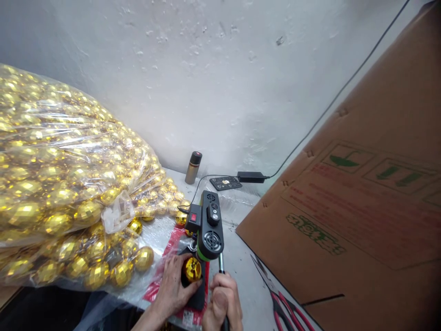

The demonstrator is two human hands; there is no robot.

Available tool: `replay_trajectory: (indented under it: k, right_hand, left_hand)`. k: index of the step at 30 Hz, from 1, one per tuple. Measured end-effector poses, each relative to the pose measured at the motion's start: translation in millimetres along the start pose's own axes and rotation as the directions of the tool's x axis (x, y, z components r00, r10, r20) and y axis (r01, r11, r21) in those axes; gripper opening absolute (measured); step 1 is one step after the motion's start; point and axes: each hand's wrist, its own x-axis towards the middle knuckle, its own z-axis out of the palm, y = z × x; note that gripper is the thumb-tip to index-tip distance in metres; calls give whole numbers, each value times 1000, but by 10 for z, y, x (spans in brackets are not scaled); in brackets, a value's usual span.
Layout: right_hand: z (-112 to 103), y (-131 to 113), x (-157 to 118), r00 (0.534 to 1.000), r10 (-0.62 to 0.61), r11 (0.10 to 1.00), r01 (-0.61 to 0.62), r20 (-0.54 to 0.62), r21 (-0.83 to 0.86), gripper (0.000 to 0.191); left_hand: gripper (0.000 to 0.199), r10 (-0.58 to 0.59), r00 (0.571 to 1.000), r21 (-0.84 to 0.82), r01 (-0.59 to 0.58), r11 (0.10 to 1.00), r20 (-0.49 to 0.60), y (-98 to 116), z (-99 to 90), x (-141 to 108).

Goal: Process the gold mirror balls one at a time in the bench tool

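Observation:
A shiny gold ball (193, 269) sits under the front end of a black machine (211, 225) with round vents and a red switch. My left hand (175, 285) holds the ball between thumb and fingers, against the dark base (197, 299). My right hand (223, 301) is wrapped round the black-gripped lever (221, 263) at the machine's right side. Red plastic sheeting (175, 239) lies beneath the base.
A large clear bag of gold balls (62, 161) fills the left. Behind the machine are a bottle (193, 168), a dark patterned card (225, 183) and a power adapter (253, 177). Scissors (289, 308) lie beside a big cardboard box (361, 197) at right.

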Motion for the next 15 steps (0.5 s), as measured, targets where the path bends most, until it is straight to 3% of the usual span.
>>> replay_trajectory:
  k: [4, 9, 15]
  right_hand:
    - [-14, 37, -29, 1000, 8, 1000, -7, 27, -24, 36]
    - [-27, 105, -130, 1000, 6, 999, -7, -19, -39, 35]
    - [-82, 112, -296, 992, 92, 994, -86, 86, -72, 34]
  left_hand:
    - [50, -1, 1000, -6, 1, 1000, -5, -3, 11, -1]
    - [50, 6, 1000, -8, -6, 1000, -16, -8, 23, -3]
    - [49, -3, 1000, 1, 3, 1000, -1, -23, 21, -25]
